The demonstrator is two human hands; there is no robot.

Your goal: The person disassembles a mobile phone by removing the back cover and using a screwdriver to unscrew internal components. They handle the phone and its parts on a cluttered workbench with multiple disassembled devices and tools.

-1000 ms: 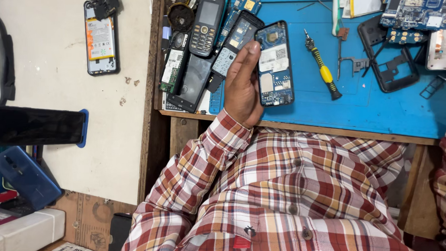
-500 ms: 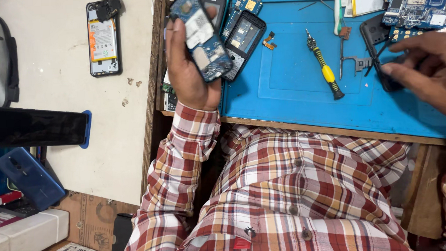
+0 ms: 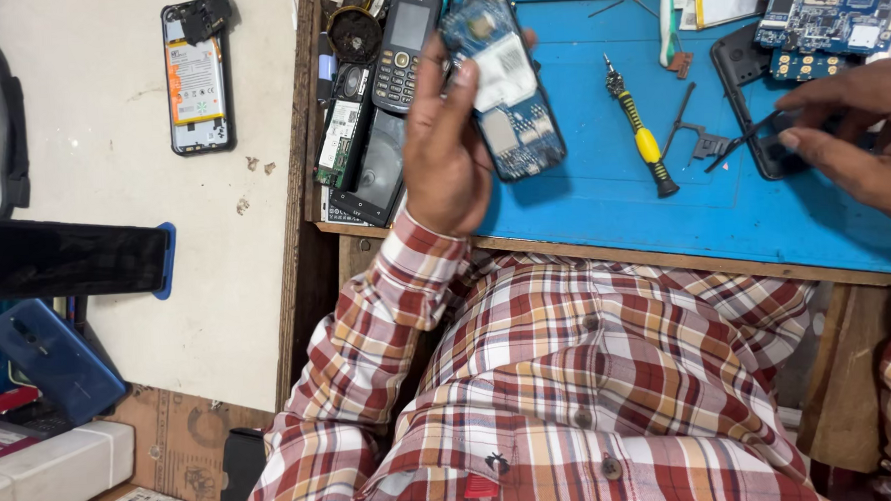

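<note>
My left hand (image 3: 448,145) holds an opened blue phone body (image 3: 507,90) with its circuit board showing, lifted over the left part of the blue work mat (image 3: 603,188). My right hand (image 3: 854,122) rests at the mat's right side, fingers touching black tweezers (image 3: 736,143) and a black phone cover (image 3: 755,107). A yellow-handled screwdriver (image 3: 641,132) lies on the mat between the hands. My arms are in checked shirt sleeves.
A black keypad phone (image 3: 404,47) and several phone parts (image 3: 356,144) lie at the bench's left edge. Blue circuit boards (image 3: 821,9) sit at the back right. An opened phone with its battery (image 3: 196,81) lies on the white surface at left.
My left hand has turned and carried the blue phone body rightward over the mat. My right hand has come down onto the tweezers and black cover.
</note>
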